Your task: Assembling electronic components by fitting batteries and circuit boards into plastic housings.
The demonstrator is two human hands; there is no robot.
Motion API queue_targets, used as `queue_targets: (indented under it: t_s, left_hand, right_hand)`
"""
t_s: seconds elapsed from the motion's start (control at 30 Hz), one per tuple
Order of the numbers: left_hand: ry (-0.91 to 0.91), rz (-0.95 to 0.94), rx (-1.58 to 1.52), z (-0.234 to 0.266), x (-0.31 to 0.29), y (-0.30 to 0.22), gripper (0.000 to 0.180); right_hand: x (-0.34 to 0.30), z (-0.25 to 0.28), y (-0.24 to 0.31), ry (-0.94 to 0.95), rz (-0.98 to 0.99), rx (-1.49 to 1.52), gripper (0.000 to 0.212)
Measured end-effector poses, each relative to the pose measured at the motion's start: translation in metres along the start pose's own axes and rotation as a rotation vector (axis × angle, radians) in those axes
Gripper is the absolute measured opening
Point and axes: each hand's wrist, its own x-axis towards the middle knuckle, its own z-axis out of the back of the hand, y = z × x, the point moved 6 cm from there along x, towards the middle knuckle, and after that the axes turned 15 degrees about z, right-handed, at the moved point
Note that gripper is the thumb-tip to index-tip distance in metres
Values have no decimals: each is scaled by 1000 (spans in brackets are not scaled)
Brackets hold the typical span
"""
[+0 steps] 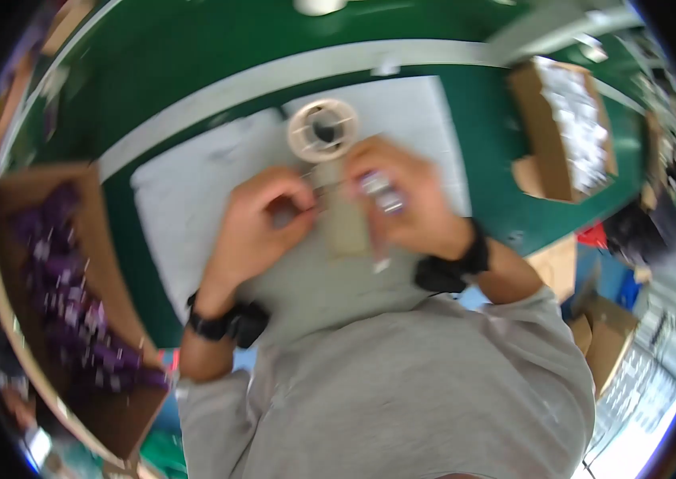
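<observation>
My left hand (264, 219) curls with thumb and fingertips pinched together over the white work surface. Blur hides whatever it may grip. My right hand (418, 195), at the same height, is closed around a small purple and silver piece (382, 192). Just beyond both hands stands a cream-coloured spool (323, 132) with a spoked rim and a dark centre. A beige-green flat strip or block (347, 230) lies between the hands, partly covered by the right one. The fingertips of the two hands are a short way apart.
To the left, a long cardboard box (126, 279) holds many purple pieces (66, 295). A cardboard box (545, 132) with silvery-white packets (576, 132) stands on the green table (485, 172) at the right. White sheets (182, 199) cover the middle. A pale bar (258, 68) crosses behind.
</observation>
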Motion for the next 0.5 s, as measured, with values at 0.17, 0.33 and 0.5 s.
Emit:
queue_targets:
  t_s: [0.17, 0.33, 0.5]
  left_hand:
    - [-56, 18, -43, -4, 0, 3, 16]
    - [-93, 102, -81, -4, -5, 10, 17]
    - [-100, 106, -141, 2, -3, 10, 17]
  right_hand:
    - [5, 1, -3, -12, -254, -41, 23]
    - [5, -12, 1, 106, -64, -166, 16]
    - [9, -14, 0, 128, -93, -160, 11]
